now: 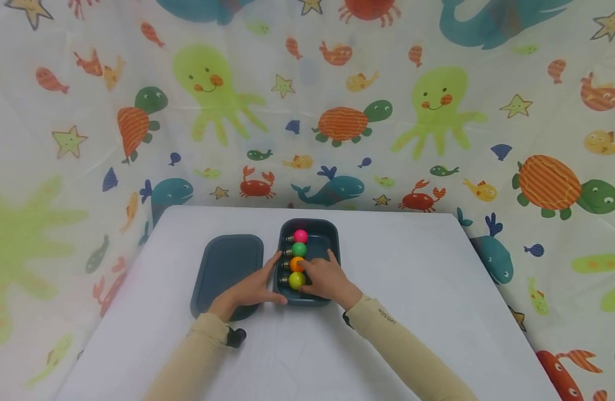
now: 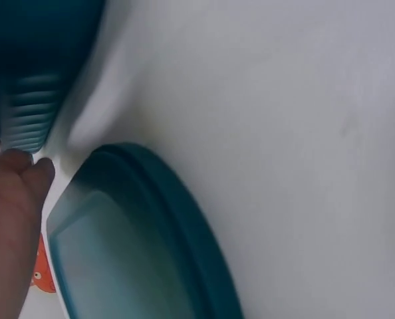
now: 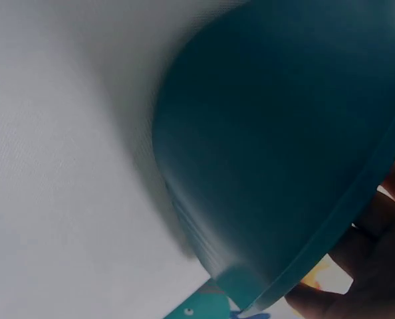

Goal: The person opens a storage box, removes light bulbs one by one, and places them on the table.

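A dark teal box [image 1: 331, 236] holds a column of small light bulbs along its left side: a pink bulb [image 1: 301, 236], a green bulb [image 1: 299, 249], an orange bulb [image 1: 297, 264] and a yellow bulb [image 1: 297, 280]. Their screw bases point left. My right hand [image 1: 330, 279] reaches over the box's right wall and pinches the yellow bulb between thumb and forefinger, the forefinger overlapping the orange one. In the right wrist view, the box wall [image 3: 270, 146] hides the bulbs. My left hand [image 1: 252, 287] rests its spread, straight fingers against the box's left side.
Left of the box, a matching teal lid [image 1: 227, 262] lies flat on the white table [image 1: 403, 267], partly under my left forearm and hand. Behind the table hangs a cloth [image 1: 297, 83] printed with sea animals.
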A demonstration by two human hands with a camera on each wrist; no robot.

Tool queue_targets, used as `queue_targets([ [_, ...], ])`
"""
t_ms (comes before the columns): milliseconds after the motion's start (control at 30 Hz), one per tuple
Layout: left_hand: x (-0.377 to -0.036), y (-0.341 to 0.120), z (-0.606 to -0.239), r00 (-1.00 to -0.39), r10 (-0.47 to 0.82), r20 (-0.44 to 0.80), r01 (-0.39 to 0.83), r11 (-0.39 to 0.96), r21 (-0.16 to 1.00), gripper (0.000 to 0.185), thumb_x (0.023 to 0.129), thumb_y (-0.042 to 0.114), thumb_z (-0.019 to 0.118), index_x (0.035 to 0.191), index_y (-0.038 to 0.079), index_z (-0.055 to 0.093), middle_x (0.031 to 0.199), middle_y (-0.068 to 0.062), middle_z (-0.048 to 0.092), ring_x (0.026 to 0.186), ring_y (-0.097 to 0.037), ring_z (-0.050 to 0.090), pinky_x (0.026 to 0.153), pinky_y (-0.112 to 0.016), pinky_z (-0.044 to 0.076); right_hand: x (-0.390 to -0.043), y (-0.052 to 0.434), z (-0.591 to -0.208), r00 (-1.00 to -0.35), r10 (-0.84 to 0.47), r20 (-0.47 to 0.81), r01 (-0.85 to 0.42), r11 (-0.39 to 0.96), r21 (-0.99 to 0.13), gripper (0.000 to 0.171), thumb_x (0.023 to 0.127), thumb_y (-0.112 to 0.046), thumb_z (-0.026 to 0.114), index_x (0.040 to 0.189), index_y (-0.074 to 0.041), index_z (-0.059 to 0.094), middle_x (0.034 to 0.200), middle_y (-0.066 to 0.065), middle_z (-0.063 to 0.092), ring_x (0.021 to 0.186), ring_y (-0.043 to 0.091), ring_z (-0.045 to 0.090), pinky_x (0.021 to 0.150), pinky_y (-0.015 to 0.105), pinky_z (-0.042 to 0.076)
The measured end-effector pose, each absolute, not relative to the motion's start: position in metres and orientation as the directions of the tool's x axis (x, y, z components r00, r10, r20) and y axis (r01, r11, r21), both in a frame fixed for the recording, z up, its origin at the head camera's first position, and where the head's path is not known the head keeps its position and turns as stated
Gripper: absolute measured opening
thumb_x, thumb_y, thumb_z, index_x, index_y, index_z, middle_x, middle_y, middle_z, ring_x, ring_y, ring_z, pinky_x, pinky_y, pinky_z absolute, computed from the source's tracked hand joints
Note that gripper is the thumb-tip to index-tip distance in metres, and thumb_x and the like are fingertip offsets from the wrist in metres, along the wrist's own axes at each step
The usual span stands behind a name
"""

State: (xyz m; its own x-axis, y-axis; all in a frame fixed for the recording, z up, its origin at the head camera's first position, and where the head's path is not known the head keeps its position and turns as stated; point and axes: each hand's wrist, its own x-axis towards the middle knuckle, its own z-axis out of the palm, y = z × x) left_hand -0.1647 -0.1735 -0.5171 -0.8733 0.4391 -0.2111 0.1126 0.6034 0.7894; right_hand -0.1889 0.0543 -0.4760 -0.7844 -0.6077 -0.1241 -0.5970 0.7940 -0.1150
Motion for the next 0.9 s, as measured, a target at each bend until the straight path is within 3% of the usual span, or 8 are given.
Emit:
queue_targets([
  [233,-0.1611,-0.1722,-0.5198,-0.861,0.469,-0.196,0.043,0.451,0.891,0.115,0.081,0.029,0.082,0.158,0.024,-0.004,0.164,-0.012,0.004,0.147,-0.031,0.020,0.117,-0.050,0.022,-0.1867,0.0537,-0.4769,-0.807,-0.578,-0.121,-0.564,0.815,-0.133,0.057,0.081,-0.046,0.077,0.127,-0.015,0.059,0.108,0.005,0.071,0.103,0.023,0.064,0.108,0.068,0.026],
  [500,-0.1603,-0.1722,-0.5229,-0.824,0.537,-0.181,-0.078,0.209,0.975,0.113,0.085,0.007,0.076,0.156,0.024,-0.011,0.164,-0.009,-0.002,0.149,-0.024,0.011,0.118,-0.044,0.019,-0.1859,0.0513,-0.4770,-0.817,-0.560,-0.139,-0.525,0.822,-0.221,0.057,0.082,-0.037,0.080,0.129,-0.012,0.059,0.117,0.008,0.068,0.110,0.025,0.062,0.108,0.068,0.027],
  [900,-0.1590,-0.1719,-0.5239,-0.824,0.528,-0.206,-0.105,0.215,0.971,0.113,0.086,0.010,0.076,0.156,0.028,-0.011,0.164,-0.007,-0.003,0.149,-0.024,0.011,0.118,-0.043,0.019,-0.1850,0.0471,-0.4812,-0.816,-0.567,-0.111,-0.512,0.798,-0.318,0.043,0.081,-0.025,0.082,0.115,-0.006,0.064,0.106,0.007,0.071,0.099,0.024,0.064,0.109,0.058,0.034],
])
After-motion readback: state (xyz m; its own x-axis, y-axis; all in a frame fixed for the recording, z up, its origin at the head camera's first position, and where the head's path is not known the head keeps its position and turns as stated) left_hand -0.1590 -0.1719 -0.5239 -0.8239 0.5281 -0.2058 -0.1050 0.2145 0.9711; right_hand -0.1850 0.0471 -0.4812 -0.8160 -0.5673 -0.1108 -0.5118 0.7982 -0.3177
